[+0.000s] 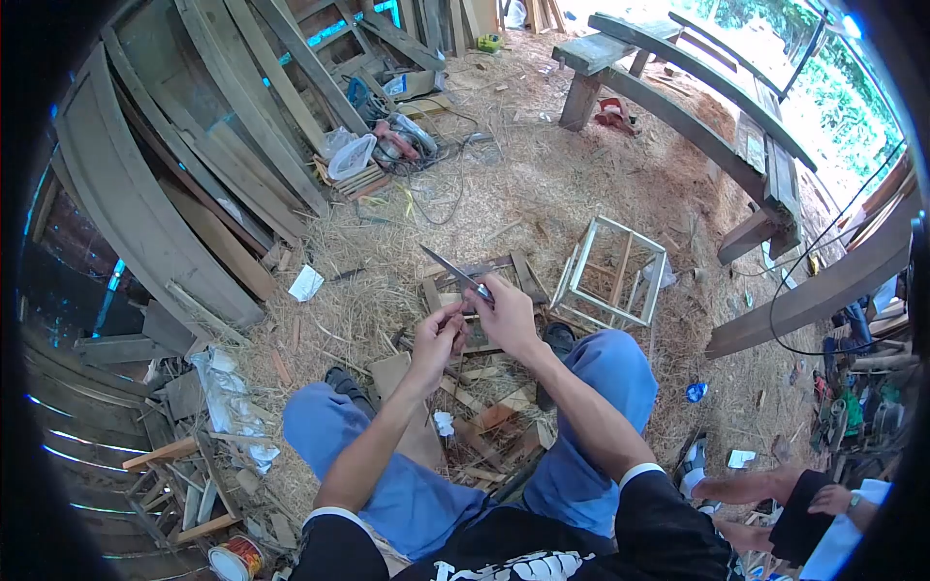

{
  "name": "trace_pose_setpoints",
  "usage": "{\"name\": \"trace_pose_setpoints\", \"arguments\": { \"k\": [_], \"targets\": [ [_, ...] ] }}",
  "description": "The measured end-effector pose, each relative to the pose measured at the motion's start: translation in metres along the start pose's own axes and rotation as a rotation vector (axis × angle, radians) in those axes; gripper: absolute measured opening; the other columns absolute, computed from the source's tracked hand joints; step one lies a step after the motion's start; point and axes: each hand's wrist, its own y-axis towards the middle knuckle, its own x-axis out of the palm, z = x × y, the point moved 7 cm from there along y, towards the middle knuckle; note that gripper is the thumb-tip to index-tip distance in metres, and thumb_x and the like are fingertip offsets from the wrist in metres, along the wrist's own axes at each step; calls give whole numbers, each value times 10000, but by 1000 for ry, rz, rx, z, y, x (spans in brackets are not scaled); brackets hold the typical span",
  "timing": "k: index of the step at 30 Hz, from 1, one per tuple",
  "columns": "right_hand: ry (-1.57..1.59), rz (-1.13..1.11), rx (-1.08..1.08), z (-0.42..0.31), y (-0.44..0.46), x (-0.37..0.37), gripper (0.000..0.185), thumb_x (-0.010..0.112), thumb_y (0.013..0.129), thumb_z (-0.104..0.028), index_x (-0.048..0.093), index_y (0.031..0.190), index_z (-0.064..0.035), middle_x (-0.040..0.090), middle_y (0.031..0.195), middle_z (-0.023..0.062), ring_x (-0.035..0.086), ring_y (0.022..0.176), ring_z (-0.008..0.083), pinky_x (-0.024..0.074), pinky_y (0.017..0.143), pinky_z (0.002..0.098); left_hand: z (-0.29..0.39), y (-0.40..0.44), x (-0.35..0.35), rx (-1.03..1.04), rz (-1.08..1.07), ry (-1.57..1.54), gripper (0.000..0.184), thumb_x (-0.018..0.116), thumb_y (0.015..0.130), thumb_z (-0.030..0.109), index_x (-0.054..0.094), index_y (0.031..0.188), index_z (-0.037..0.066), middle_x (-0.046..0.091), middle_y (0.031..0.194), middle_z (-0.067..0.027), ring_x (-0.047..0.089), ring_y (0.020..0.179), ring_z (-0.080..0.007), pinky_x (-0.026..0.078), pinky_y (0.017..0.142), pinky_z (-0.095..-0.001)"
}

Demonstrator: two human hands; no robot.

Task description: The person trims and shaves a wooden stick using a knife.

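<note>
My right hand (506, 312) is wrapped round the dark handle of a knife (448, 265), whose long pointed blade slants up and to the left. Just below and left of it, my left hand (438, 337) is closed with its fingertips pinched together, close to the knife handle. Whatever those fingers hold is too small to make out. Both hands are above the floor between my knees. Beneath them lies a wooden frame (526, 275), partly hidden by my hands, among loose wood scraps (500, 411).
Right of my hands stands a small open box frame (662, 274). Boards (131, 184) lean at the left, with power tools (395, 141) beside them. A wooden bench (591, 50) stands at the upper right. Another person's leg (741, 487) is at the lower right. Shavings cover the floor.
</note>
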Motion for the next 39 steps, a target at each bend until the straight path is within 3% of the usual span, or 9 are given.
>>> {"name": "trace_pose_setpoints", "arguments": {
  "k": [3, 6, 9, 12, 13, 22, 31, 37, 39],
  "targets": [
    [42, -244, 187, 10, 1, 11, 223, 669, 909, -220, 650, 988, -12, 647, 773, 187, 635, 700, 374, 475, 625, 439, -1, 3, -6, -7, 28, -44, 307, 505, 1032, 141, 571, 1308, 23, 561, 805, 21, 448, 603, -32, 351, 522, -203],
    [100, -293, 190, 8, -5, 14, 259, 704, 891, -245, 640, 957, -3, 586, 679, 177, 594, 622, 314, 445, 593, 404, 1, 8, -17, -30, 131, -85, 293, 519, 1027, 152, 592, 1289, 45, 554, 790, 26, 453, 593, -31, 349, 513, -203],
    [151, -199, 126, 14, -5, 14, 271, 749, 880, -257, 664, 922, -3, 545, 618, 41, 478, 574, 124, 387, 532, 316, 7, 6, -14, -30, 74, -51, 304, 534, 1022, 166, 599, 1294, 47, 555, 783, 25, 456, 584, -34, 349, 509, -205],
    [233, -145, 262, 26, -3, 5, 326, 773, 848, -294, 645, 888, 3, 523, 621, 53, 466, 585, 126, 396, 549, 327, 3, -3, -1, -34, -24, 3, 328, 546, 1017, 173, 593, 1318, 54, 557, 779, 24, 458, 586, -36, 350, 509, -202],
    [364, -168, 362, 28, -4, 5, 311, 771, 850, -296, 660, 862, -5, 535, 622, 10, 460, 590, 91, 384, 537, 307, -3, -1, 1, -49, -22, 42, 354, 553, 1012, 169, 576, 1349, 62, 564, 788, 26, 455, 589, -35, 346, 506, -199],
    [334, -164, 344, 44, -5, 4, 291, 740, 869, -283, 668, 820, -5, 495, 594, -26, 418, 560, 68, 339, 504, 295, -3, -3, 2, -20, -25, 113, 327, 560, 1007, 149, 617, 1319, 73, 593, 832, 48, 440, 604, -13, 343, 519, -191],
    [359, -44, 388, 51, -4, -10, 289, 675, 932, -271, 653, 819, -6, 446, 601, -57, 382, 573, 58, 311, 502, 291, -9, -6, -2, -38, -75, 249, 239, 553, 1020, 189, 674, 1178, 56, 574, 757, 31, 460, 581, -17, 341, 497, -186],
    [477, -106, 446, 57, -10, -2, 320, 662, 949, -281, 632, 804, 3, 441, 638, -72, 373, 604, 46, 310, 521, 278, -9, -9, 5, -53, -98, 202, 247, 556, 1018, 206, 658, 1181, 53, 583, 737, 34, 466, 576, -28, 346, 498, -192],
    [428, -12, 348, 54, -1, -13, 287, 647, 970, -271, 603, 802, -43, 411, 604, -93, 345, 525, 27, 255, 459, 256, -8, -11, 6, -66, -107, 211, 250, 554, 1018, 201, 655, 1186, 47, 588, 750, 28, 465, 577, -31, 347, 499, -194]
  ]
}}
